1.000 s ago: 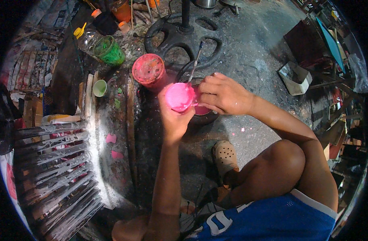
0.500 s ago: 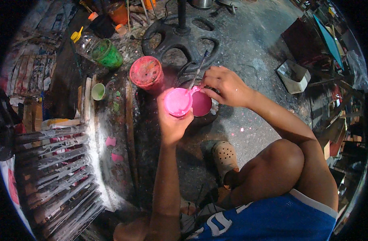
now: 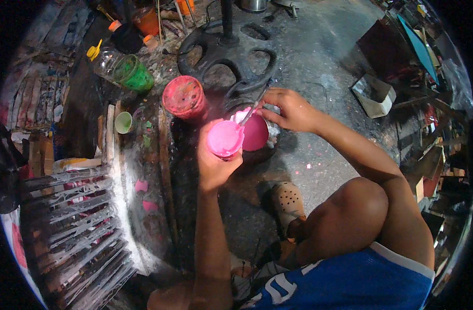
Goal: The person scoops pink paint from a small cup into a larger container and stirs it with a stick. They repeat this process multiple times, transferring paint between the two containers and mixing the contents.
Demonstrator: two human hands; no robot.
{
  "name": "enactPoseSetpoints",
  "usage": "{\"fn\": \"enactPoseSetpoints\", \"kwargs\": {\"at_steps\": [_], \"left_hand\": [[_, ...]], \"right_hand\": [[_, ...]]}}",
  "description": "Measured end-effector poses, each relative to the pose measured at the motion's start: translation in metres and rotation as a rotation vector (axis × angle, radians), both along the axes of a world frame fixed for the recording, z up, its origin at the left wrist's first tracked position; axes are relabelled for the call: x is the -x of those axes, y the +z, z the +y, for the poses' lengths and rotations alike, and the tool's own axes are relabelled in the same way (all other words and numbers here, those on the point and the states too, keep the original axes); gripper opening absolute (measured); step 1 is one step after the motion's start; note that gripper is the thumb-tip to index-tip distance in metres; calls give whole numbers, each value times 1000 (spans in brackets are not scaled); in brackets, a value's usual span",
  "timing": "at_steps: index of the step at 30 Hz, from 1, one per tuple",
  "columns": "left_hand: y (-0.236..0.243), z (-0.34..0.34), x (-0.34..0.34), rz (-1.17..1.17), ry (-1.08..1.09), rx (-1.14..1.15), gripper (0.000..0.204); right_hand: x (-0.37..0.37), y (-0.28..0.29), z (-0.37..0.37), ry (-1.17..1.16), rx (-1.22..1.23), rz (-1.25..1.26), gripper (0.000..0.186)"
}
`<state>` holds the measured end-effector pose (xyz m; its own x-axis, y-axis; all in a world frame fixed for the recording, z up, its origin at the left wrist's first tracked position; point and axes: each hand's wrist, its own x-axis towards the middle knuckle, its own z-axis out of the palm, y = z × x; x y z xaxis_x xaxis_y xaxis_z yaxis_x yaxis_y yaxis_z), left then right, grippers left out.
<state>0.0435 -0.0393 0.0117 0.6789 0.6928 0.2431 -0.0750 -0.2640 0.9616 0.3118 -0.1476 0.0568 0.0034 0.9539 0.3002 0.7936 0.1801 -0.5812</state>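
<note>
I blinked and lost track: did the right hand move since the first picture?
Yes. The right hand went up the picture and slightly rightward, judged against the red tub.

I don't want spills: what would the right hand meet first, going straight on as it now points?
Likely the thin stick, close before the right hand and possibly touching it; depth is unclear.

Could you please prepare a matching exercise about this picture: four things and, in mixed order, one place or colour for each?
Things
1. Pink cup
2. Clog
3. Green-stained tub
4. Flat panel

Places or colours
A. Teal
B. Left of the red bucket
C. In the left hand
D. Tan

Pairs: 1-C; 2-D; 3-B; 4-A
</note>
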Motion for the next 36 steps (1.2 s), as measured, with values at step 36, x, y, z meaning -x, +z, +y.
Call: {"fn": "enactPoseSetpoints", "kwargs": {"at_steps": [36], "left_hand": [[0, 10, 12, -16, -166, 93, 76]], "right_hand": [[2, -46, 21, -41, 306, 223, 20]]}}
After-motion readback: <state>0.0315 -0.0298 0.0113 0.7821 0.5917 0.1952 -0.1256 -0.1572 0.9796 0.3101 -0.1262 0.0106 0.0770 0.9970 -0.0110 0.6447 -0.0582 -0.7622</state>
